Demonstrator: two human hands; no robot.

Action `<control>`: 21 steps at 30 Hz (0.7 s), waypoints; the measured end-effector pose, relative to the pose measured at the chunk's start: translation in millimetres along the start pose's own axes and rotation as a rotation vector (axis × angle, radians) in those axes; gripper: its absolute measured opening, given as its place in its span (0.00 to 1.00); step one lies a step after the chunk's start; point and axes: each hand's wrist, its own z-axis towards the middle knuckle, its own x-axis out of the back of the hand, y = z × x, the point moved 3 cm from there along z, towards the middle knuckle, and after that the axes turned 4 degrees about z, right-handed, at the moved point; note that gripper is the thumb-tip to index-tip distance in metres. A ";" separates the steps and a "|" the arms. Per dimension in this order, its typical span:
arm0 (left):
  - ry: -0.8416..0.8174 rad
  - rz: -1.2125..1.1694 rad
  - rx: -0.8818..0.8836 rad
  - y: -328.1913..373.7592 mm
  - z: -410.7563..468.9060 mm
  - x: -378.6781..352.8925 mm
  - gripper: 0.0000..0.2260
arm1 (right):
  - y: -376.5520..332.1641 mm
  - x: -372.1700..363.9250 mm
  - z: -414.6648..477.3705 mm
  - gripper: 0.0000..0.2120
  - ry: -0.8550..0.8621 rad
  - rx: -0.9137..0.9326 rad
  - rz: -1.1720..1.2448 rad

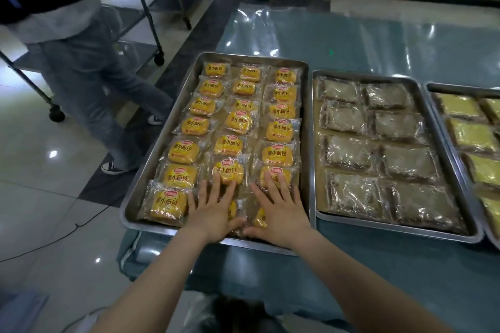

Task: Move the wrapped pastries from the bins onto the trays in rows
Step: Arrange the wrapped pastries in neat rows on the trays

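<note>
Left hand (213,208) and right hand (281,211), each grip spread flat, press wrapped pastries (230,170) at the 6 o'clock edge of the near tray (127,213). Its rows are full; the other trays (392,227) toward 3 o'clock are filled too. Little probably remains.

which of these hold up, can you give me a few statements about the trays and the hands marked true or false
1. The left hand and the right hand lie flat, fingers straight, on packets at the near end of the left tray. True.
2. The yellow-labelled packets sit in three columns. True.
3. The middle tray also holds yellow-labelled packets. False: it holds clear-wrapped brownish pieces in two columns.
4. Another person stands to the right of the trays. False: that person stands on the floor to the left of the left tray.
</note>
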 end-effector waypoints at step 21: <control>0.361 -0.070 -0.116 -121.5 16.7 62.6 0.30 | -61.8 50.2 44.4 0.24 0.246 -0.224 0.213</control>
